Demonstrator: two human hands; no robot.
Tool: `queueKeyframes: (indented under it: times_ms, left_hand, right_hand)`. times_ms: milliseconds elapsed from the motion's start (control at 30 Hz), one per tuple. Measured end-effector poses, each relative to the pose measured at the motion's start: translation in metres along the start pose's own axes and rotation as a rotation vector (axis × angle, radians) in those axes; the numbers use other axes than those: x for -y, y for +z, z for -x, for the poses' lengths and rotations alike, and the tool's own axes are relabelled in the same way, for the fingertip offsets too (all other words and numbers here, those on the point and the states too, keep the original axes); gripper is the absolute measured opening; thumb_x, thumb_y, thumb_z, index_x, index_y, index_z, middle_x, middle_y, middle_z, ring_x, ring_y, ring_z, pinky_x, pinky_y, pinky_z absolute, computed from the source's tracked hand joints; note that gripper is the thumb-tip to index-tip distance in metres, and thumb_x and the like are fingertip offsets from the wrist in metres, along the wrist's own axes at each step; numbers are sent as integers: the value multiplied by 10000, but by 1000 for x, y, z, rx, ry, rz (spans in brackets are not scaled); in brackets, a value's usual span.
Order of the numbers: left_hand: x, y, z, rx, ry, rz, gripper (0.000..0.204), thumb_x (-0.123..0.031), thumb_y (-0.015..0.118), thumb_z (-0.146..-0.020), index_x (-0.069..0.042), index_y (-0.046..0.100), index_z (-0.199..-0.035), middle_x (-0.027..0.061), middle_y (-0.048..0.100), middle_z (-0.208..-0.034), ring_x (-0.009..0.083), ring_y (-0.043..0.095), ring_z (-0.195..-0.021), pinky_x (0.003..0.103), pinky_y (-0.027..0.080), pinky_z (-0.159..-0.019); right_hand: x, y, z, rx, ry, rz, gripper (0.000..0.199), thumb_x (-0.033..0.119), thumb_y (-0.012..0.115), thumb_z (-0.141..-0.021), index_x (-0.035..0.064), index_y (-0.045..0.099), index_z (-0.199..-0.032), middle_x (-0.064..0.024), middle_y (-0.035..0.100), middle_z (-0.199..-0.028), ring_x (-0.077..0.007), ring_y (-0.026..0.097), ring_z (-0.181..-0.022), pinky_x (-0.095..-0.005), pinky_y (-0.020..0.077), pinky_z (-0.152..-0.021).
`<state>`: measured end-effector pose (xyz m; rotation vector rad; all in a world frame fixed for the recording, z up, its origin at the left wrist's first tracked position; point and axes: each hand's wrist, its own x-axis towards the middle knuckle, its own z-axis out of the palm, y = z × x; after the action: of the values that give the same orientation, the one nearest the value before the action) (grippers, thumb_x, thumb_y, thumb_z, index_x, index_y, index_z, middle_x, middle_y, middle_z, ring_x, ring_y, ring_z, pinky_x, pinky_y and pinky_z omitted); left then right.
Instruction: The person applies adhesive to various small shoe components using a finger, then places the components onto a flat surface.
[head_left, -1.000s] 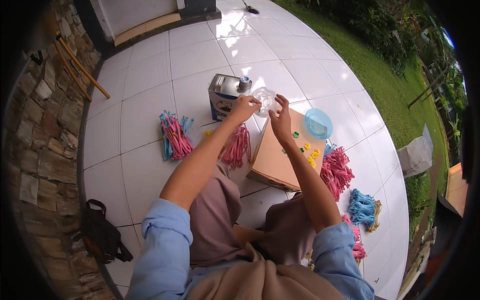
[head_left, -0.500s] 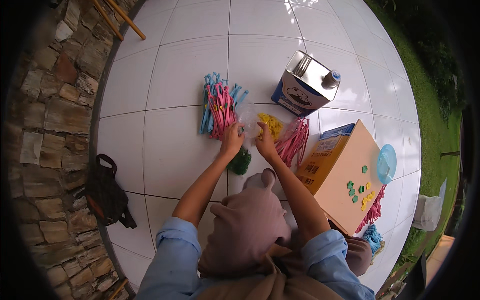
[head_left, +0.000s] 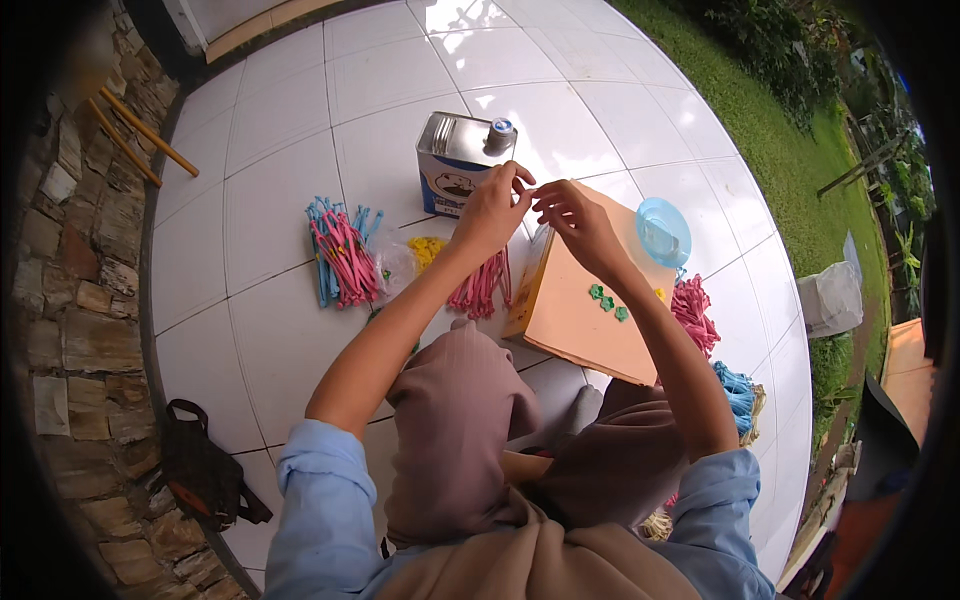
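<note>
My left hand (head_left: 492, 212) and my right hand (head_left: 582, 228) are raised with their fingertips almost meeting, above the far edge of a cardboard box (head_left: 570, 315). Both have thumb and fingers drawn together; anything pinched there is too small to make out. On the box top lie several green flower-shaped pieces (head_left: 608, 302), and my right forearm hides part of that top. At its far right corner sits a translucent blue dish (head_left: 663, 232). Left of the box are pink cords (head_left: 488, 285), yellow pieces (head_left: 427, 250) in plastic and a clear plastic bag (head_left: 394, 266).
A rectangular metal can (head_left: 440, 185) stands just beyond my left hand. Pink and blue cords (head_left: 345, 255) lie at left. More pink cords (head_left: 693, 315) and blue cords (head_left: 735, 400) are right of the box. A dark bag (head_left: 205, 465) rests by the stone wall (head_left: 95, 345).
Both hands have left the plastic bags, rising and moving right to come together over the box's far edge. The view has shifted right.
</note>
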<state>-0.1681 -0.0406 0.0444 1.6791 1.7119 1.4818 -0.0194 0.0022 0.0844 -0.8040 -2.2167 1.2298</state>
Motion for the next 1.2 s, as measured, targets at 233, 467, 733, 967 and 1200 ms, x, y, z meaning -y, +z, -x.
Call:
queueKeyframes:
  times_ms: [233, 467, 733, 967, 1200]
  left_hand:
    - [-78, 112, -17, 424, 46, -329, 159, -181, 542, -795, -41, 589, -856, 117, 573, -832, 259, 578, -805, 363, 475, -727]
    - [-52, 169, 10, 585, -7, -617, 225, -167, 610, -750, -94, 548, -954, 94, 481, -1040, 278, 470, -1030, 395, 475, -766]
    - [-45, 181, 5, 493, -16, -514, 140, -75, 645, -700, -45, 544, -792, 106, 569, -881, 276, 560, -881, 377, 485, -713]
    - [-30, 174, -11, 454, -138, -223, 140, -45, 665, -667, -38, 619, -799, 88, 657, -751, 209, 646, -707, 299, 511, -675]
    - [-42, 163, -19, 367, -306, -17, 155, -35, 662, -693, -8, 637, -844, 99, 656, -753, 158, 644, -692, 247, 528, -674]
  right_hand:
    - [-82, -127, 101, -526, 164, 493, 203, 39, 565, -765, 54, 548, -967, -115, 603, -863, -246, 561, -848, -337, 470, -732]
    - [-121, -119, 131, -377, 83, 920, 327, 180, 674, -697, 122, 593, -1009, -85, 496, -1005, -277, 427, -997, -405, 393, -785]
    - [-132, -120, 113, -303, 172, 929, 364, 412, 580, -790, 219, 579, -1099, -93, 442, -1080, -261, 369, -1062, -435, 327, -868]
    - [-143, -116, 107, -289, 190, 964, 364, 442, 579, -778, 270, 588, -1099, -90, 437, -1106, -262, 350, -1085, -462, 312, -879]
    - [-140, -116, 106, -279, 203, 992, 362, 402, 610, -759, 239, 580, -1080, -100, 452, -1103, -277, 365, -1086, -461, 315, -883]
